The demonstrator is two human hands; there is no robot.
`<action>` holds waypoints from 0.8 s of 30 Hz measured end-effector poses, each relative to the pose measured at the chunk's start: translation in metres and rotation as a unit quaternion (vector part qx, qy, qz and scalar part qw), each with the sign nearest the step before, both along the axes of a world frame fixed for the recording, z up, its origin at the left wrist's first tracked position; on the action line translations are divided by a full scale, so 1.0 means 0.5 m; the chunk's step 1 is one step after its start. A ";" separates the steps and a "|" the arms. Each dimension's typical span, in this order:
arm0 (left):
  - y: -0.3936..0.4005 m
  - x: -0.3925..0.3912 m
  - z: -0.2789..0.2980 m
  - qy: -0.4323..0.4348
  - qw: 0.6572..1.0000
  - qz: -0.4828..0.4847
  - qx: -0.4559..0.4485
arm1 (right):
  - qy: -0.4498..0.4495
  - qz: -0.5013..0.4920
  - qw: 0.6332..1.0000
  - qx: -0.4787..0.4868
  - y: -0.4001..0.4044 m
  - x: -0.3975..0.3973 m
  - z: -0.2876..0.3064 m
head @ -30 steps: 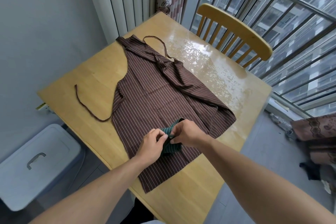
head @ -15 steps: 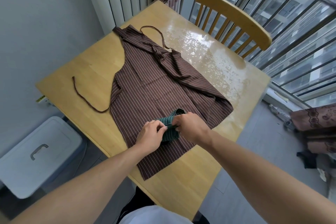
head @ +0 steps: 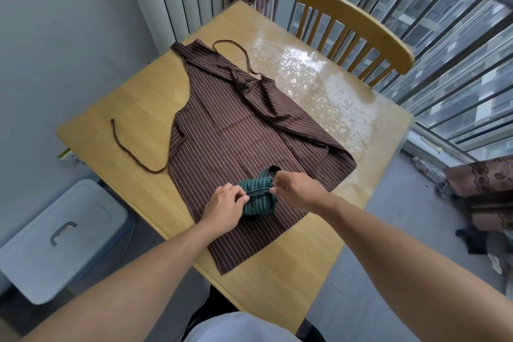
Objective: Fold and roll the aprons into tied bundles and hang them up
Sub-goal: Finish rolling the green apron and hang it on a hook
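A brown striped apron lies spread flat on the wooden table, its waist tie trailing off to the left and its neck loop at the far end. On its near part sits a small rolled green striped apron bundle with a dark tie across it. My left hand pinches the tie at the bundle's left side. My right hand pinches the tie at the bundle's upper right, where a loop of strap sticks up.
A yellow wooden chair stands at the table's far side by the balcony railing. A grey plastic storage box with a handle sits on the floor to the left. Brown patterned fabric lies on the floor at right.
Both hands have drawn slightly apart on the green bundle, exposing more of it and its tie. The camera view has shifted a little nearer the table.
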State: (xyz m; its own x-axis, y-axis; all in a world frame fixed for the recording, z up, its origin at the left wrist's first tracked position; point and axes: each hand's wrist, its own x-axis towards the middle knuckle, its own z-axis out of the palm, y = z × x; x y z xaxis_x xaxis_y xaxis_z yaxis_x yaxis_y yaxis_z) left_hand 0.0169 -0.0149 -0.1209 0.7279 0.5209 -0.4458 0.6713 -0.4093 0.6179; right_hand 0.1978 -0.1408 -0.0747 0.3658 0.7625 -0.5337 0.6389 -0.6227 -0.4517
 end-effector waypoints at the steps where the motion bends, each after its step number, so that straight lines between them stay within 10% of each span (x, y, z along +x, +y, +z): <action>1: 0.003 -0.002 -0.001 0.006 1.000 -0.004 -0.002 | -0.017 0.016 1.000 -0.005 -0.008 0.002 -0.005; 24: 0.057 -0.006 0.003 0.054 0.993 0.012 -0.104 | 0.120 -0.163 0.979 -0.007 -0.092 0.028 -0.063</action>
State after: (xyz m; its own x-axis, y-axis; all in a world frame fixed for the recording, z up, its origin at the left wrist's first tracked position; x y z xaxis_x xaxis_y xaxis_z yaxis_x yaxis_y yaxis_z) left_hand 0.0141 0.0137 -0.1192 0.6583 0.4267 -0.6202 0.7464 -0.2629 0.6113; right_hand 0.2118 -0.1866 -0.1063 0.4512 0.6188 -0.6431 0.2828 -0.7826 -0.5546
